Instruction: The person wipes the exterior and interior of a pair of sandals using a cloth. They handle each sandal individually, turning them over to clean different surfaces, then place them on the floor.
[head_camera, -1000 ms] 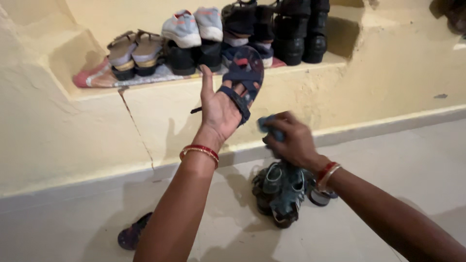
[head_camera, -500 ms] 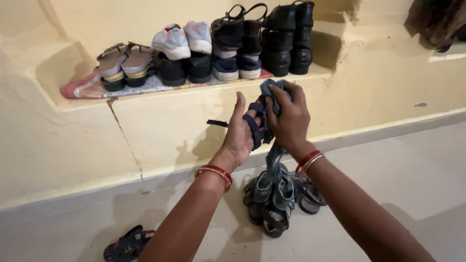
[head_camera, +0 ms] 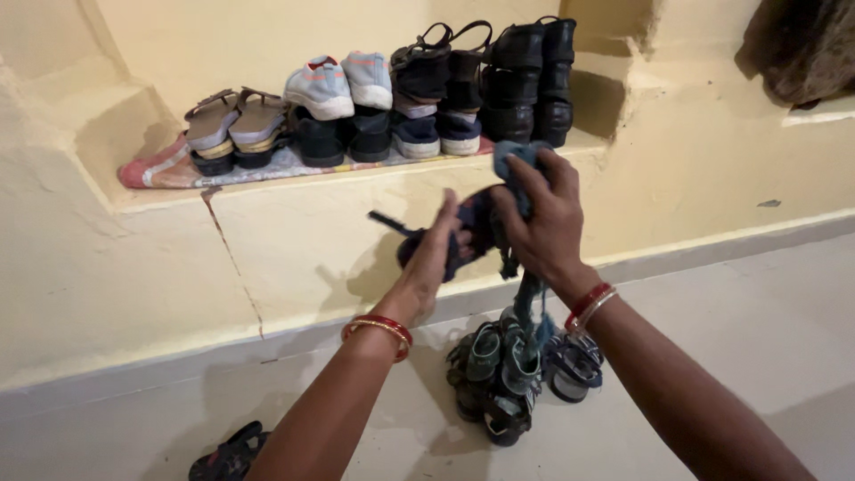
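My left hand (head_camera: 431,258) holds a dark blue sandal (head_camera: 472,223) edge-on in front of the yellow wall, its loose strap (head_camera: 385,221) sticking out to the left. My right hand (head_camera: 548,218) is shut on a blue-grey cloth (head_camera: 515,165) pressed against the sandal's upper end; a strip of the cloth hangs down below my wrist. Both wrists wear red and gold bangles.
A pile of dark sandals (head_camera: 512,374) lies on the pale floor under my hands. One more dark sandal (head_camera: 227,456) lies at the lower left. Above, a wall ledge (head_camera: 160,191) carries a row of stacked shoes and sandals (head_camera: 392,89) on a patterned mat.
A second ago my left hand held the sandal sole-up and my right hand was low. The right hand has come up with the cloth onto the sandal, which has turned edge-on.
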